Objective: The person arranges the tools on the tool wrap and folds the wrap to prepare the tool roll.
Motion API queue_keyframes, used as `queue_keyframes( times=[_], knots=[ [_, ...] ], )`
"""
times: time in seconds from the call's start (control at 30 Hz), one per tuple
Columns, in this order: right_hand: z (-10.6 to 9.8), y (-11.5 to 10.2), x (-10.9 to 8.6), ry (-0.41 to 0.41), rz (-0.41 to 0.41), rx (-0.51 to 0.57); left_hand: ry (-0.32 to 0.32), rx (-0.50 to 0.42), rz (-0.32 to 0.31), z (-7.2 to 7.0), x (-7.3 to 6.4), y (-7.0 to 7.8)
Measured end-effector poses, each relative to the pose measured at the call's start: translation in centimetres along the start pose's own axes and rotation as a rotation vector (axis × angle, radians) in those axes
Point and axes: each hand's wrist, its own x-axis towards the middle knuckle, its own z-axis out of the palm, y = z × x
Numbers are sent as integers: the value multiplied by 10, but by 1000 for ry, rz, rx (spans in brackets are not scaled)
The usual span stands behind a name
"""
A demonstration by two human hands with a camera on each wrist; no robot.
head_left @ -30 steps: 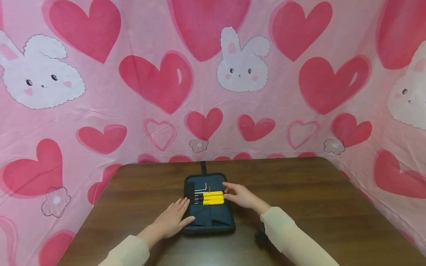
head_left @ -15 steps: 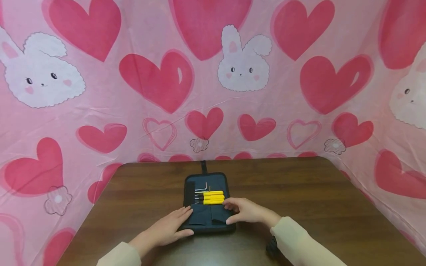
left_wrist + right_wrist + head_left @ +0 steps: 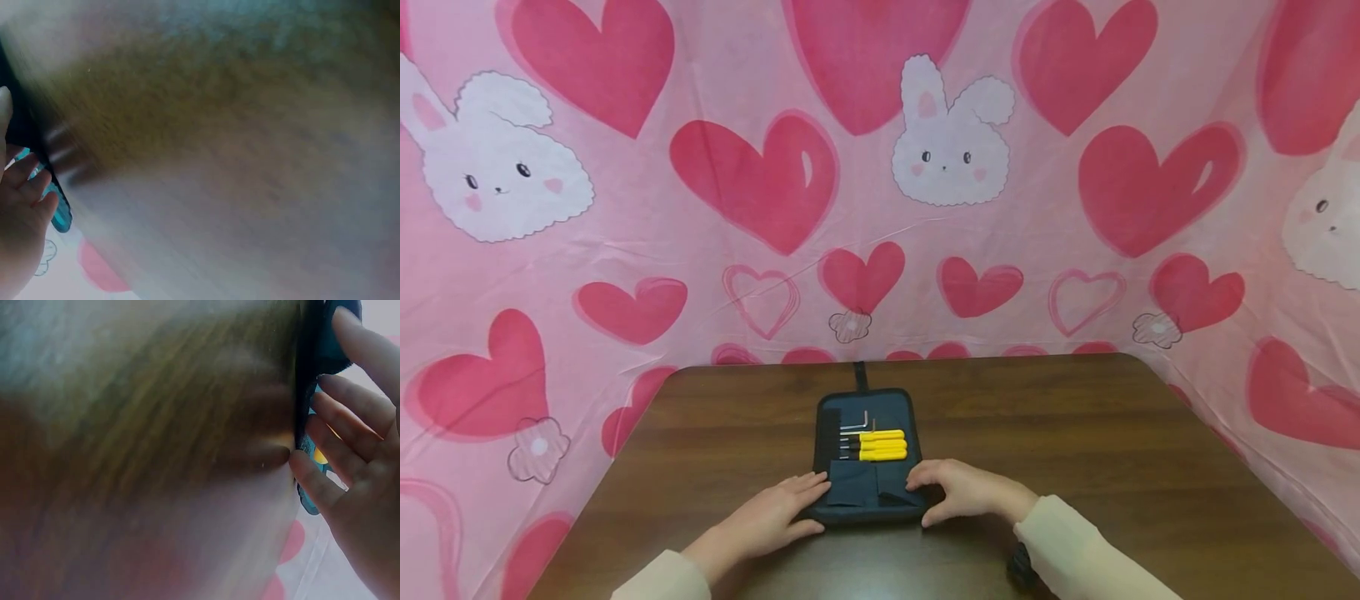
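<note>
A black zip tool case [image 3: 891, 407] lies open on the table. Several yellow-handled screwdrivers [image 3: 883, 446] lie side by side across its middle. L-shaped hex keys [image 3: 865, 421] sit just beyond them, and two dark pockets [image 3: 852, 483] cover the near half. My left hand [image 3: 775, 512] rests at the case's near left edge, fingers extended and thumb apart. At the near right corner is my right hand [image 3: 966, 490], its fingertips over the edge and its thumb close by the front. In the right wrist view the right fingers [image 3: 337, 440] are spread along the case's side.
The brown wooden table [image 3: 1060, 417] extends on both sides of the case. A black strap [image 3: 861, 377] runs from the case toward the table's far edge. Behind hangs a pink cloth [image 3: 880, 225] with hearts and rabbits. A small black object [image 3: 1021, 567] shows beneath the right sleeve.
My right hand has moved from the screwdriver handles down to the case's near right corner. My left hand has slid slightly toward me along the left edge. The case stays in place.
</note>
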Motion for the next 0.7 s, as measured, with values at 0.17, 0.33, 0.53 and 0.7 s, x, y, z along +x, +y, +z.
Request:
queue_keyframes(
  times=[0.17,0.33,0.53,0.7],
  knots=[
    [-1,-1,-1,6,2,2,-6,-39,-23,-3,1,-1],
    [-2,2,-1,37,11,54,-5,-79,-38,-5,3,-2],
    [-4,4,2,100,29,123,44,-165,-51,-8,6,-2],
    [-4,7,8,178,61,145,106,-200,-56,-11,10,-1]
  ],
)
